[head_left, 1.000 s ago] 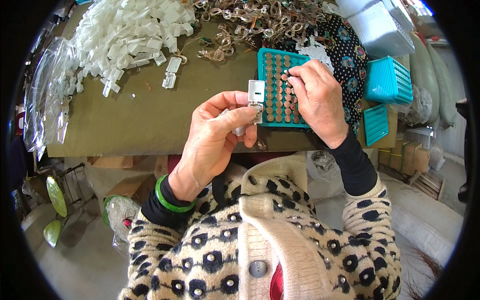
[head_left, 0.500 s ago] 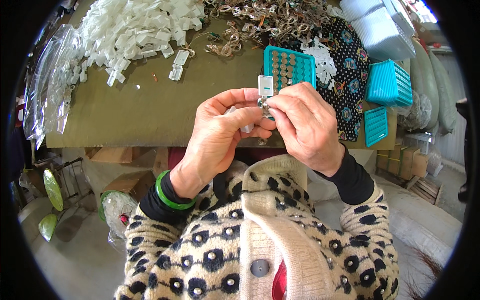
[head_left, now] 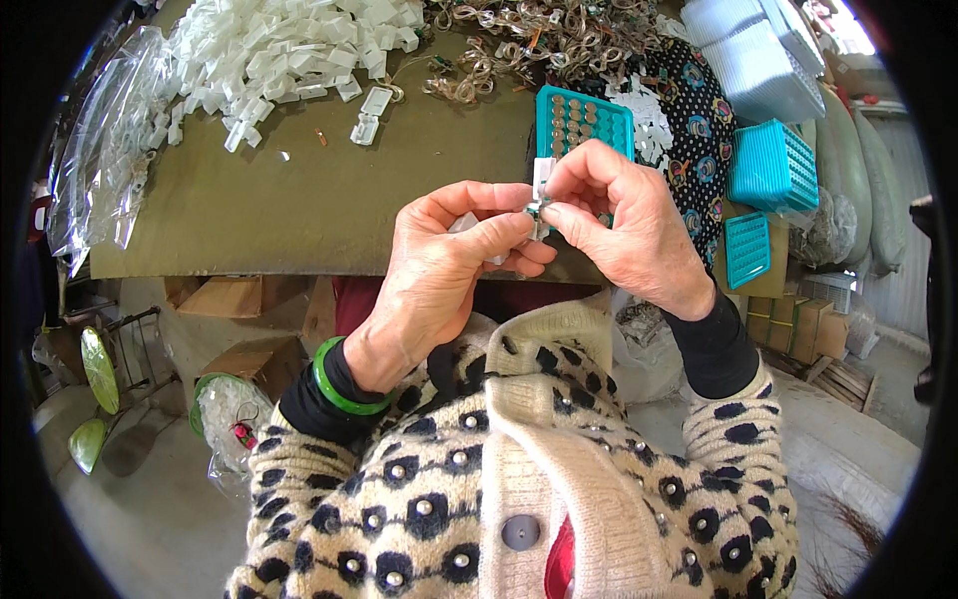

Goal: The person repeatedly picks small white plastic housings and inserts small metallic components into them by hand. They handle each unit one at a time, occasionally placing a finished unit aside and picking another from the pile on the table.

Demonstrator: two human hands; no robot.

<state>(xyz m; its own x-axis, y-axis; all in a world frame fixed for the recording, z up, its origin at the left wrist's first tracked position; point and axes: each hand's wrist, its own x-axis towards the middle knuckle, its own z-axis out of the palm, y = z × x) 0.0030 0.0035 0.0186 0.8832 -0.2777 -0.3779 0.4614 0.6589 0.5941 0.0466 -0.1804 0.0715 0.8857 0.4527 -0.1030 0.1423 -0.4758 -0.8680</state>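
Above the table's near edge, my left hand (head_left: 439, 240) pinches a small hinged white plastic case (head_left: 544, 172) between thumb and fingers. The case stands unfolded, its lid part pointing away from me. Something small and greenish shows in its lower half, mostly covered by fingertips. Another translucent white piece (head_left: 464, 224) is tucked inside the curled left fingers. My right hand (head_left: 639, 235) grips the case from the right, index finger against the lid's side and thumb at the lower half. Just beyond sits a teal tray (head_left: 614, 125) with round metal cells in part of its pockets.
A heap of white cases (head_left: 289, 50) covers the far left, beside a clear plastic bag (head_left: 110, 150). One loose unfolded case (head_left: 371, 115) lies nearer. Tangled wires (head_left: 539, 35) fill the far middle. White pieces (head_left: 644, 125) lie on patterned cloth; stacked teal trays (head_left: 773, 165) stand right.
My right hand has shifted slightly right, and its index finger has lifted and bent toward the lid. The case has turned, showing its lid more edge-on. My left hand keeps its hold.
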